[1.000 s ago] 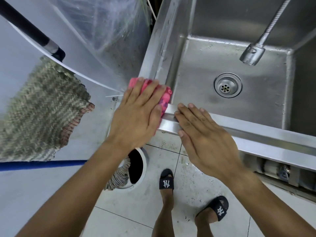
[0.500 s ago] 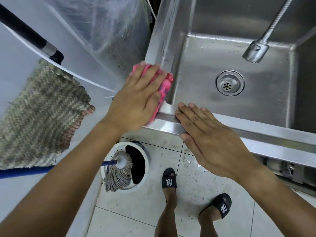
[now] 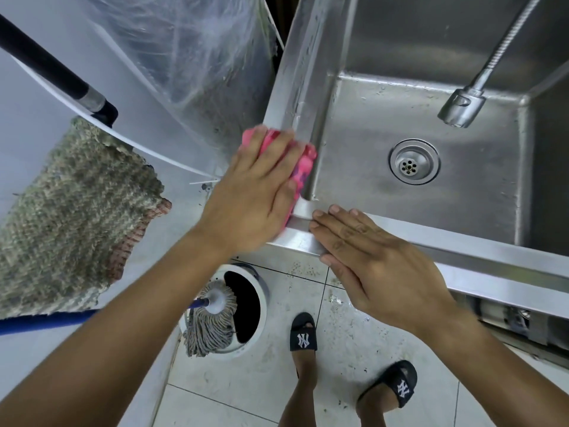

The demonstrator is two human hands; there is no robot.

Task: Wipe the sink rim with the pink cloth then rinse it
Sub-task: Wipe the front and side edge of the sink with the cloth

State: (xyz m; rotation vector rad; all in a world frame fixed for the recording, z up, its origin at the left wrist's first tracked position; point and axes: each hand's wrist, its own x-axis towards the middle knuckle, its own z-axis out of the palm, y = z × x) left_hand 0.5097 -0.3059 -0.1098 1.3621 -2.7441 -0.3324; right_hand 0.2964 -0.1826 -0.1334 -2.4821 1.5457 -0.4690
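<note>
Pink cloth (image 3: 303, 167) lies pressed on sink rim (image 3: 292, 87) under flat left hand (image 3: 252, 192); right hand (image 3: 378, 269) flat too.

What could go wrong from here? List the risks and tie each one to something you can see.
1. The left hand presses the pink cloth with flat fingers at the sink rim's inner edge; the cloth may slip into the basin.
2. The right hand braces on the front rim; it could slide off.
3. The floor tiles look wet and speckled, so the slippers might skid.

pink cloth (image 3: 303, 163), black slippers (image 3: 303, 334)
</note>
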